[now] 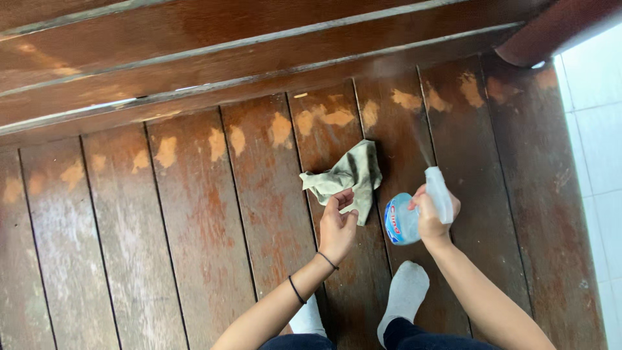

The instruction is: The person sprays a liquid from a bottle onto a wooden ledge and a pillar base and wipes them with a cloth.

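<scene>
One cloth (346,176), one spray bottle (414,210), two hands.

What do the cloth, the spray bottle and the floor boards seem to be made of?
Cloth: soft woven fabric, dull olive, crumpled in folds. Spray bottle: probably clear plastic, glossy, with a white trigger head. Floor boards: dark varnished wood, visible grain, finish worn off in pale patches.

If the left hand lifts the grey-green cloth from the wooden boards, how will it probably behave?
The cloth lies crumpled with soft folds, so it will likely hang limp and lose its shape. It looks thin, so probably light. The left hand reaches its lower edge with fingers apart; a pinch there may let the rest trail over the wooden boards.
</scene>
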